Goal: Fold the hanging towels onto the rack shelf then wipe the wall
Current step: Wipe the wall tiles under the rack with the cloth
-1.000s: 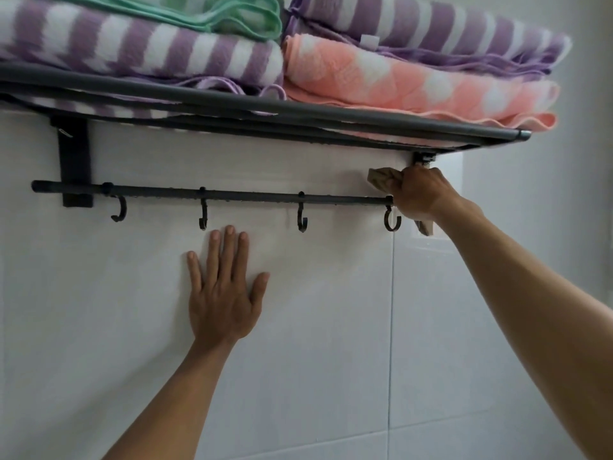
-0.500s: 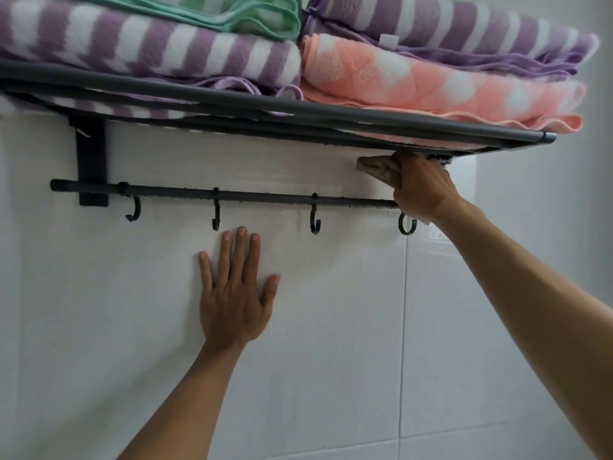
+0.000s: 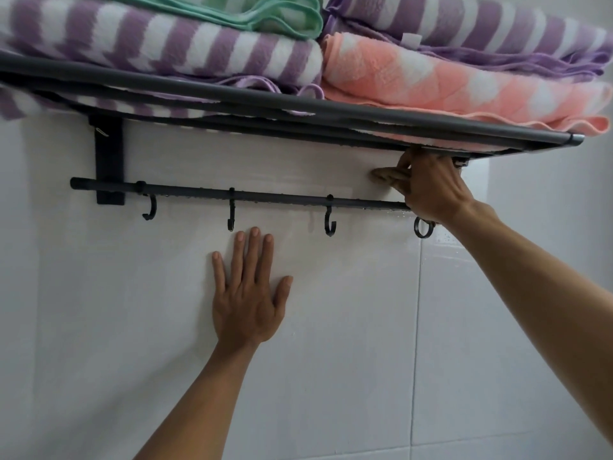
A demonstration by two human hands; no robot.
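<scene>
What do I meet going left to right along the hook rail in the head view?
Bracket → first hook → second hook → third hook → right hand holding a cloth → ring hook.

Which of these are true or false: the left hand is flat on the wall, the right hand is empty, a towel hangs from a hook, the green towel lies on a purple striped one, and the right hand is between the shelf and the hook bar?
1. The left hand lies flat on the tiled wall. True.
2. The right hand is empty. False: it grips a tan cloth.
3. A towel hangs from a hook. False: the hooks are bare.
4. The green towel lies on a purple striped towel. True.
5. The right hand is between the shelf and the hook bar. True.
</scene>
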